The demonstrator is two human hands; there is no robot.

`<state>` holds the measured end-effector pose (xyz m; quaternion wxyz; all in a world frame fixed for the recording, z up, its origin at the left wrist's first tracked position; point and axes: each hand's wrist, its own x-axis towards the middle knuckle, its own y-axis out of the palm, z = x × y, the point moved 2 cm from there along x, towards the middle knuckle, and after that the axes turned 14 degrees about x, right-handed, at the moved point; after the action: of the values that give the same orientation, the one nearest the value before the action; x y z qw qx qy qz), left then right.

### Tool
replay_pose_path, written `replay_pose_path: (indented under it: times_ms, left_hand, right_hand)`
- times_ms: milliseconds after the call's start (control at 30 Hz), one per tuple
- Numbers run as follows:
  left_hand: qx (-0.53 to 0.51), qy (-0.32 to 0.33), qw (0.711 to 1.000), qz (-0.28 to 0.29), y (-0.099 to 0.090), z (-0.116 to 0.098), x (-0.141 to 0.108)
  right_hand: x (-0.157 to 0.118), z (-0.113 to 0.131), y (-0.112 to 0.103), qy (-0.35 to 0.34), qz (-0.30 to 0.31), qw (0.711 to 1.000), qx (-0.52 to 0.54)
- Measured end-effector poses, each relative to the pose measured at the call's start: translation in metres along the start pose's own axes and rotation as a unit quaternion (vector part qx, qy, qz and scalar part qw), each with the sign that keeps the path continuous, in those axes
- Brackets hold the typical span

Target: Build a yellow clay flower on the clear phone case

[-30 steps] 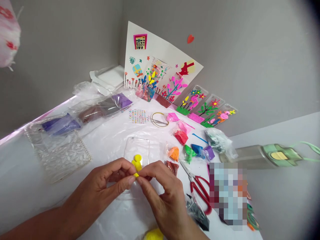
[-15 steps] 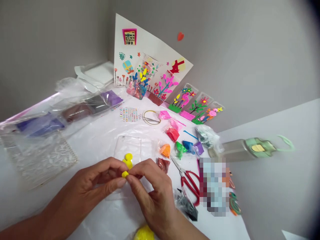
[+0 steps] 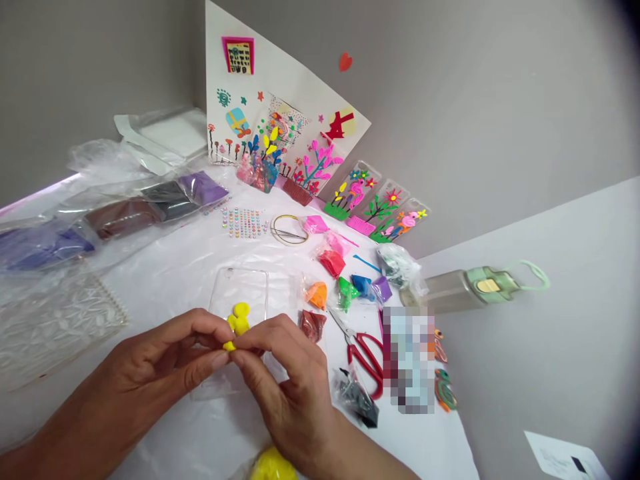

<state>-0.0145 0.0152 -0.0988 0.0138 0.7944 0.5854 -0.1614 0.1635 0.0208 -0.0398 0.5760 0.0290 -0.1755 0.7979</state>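
Observation:
Between the fingertips of my left hand [image 3: 175, 360] and my right hand [image 3: 285, 367] is a small piece of yellow clay [image 3: 229, 346], pinched by both. Both hands are closed, thumbs against forefingers. They are over a clear phone case [image 3: 253, 283] lying on the white table. Several flattened yellow clay pieces [image 3: 241, 311] sit on the case just beyond my fingertips, partly hidden by them. A larger yellow clay lump [image 3: 273, 465] in clear wrap lies near the bottom edge, beside my right wrist.
Red-handled scissors [image 3: 367, 363] and a black clay packet [image 3: 360, 403] lie right of my hands. Small coloured clay packets [image 3: 345, 293] spread behind them. A bottle [image 3: 450, 290] lies at right. Decorated cases [image 3: 385, 207] lean at the back; a textured clear mat [image 3: 65, 327] lies left.
The whole view has shifted, so the hands and table things appear further left and slightly higher. Both hands still pinch the small yellow piece, which shows a little less between the fingertips.

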Motion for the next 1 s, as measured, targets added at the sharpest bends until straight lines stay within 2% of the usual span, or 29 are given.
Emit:
replay_pose_path:
  times_ms: [267,500,700,833,900,1000]
  left_hand:
    - [0.015,0.020,1.000,-0.011,-0.001,0.004,0.000]
    - [0.035,0.010,0.999,-0.002,-0.003,0.003,-0.001]
    - [0.026,0.020,0.999,0.006,-0.002,0.005,-0.001]
    - [0.014,-0.012,1.000,0.011,-0.001,0.008,0.001]
    - [0.007,-0.025,1.000,0.013,-0.001,0.005,0.002]
    - [-0.019,-0.006,1.000,0.017,-0.001,-0.005,0.003]
  right_hand:
    - [0.001,0.000,0.000,-0.027,-0.009,0.999,-0.017]
    - [0.000,-0.001,0.000,-0.047,-0.019,0.999,-0.012]
    - [0.000,-0.002,0.001,-0.043,-0.018,0.999,-0.015]
    - [0.000,-0.002,0.001,-0.040,-0.027,0.999,-0.010]
    - [0.000,-0.003,0.001,-0.036,-0.039,0.999,-0.006]
    - [0.000,-0.005,0.001,-0.031,-0.041,0.999,-0.008]
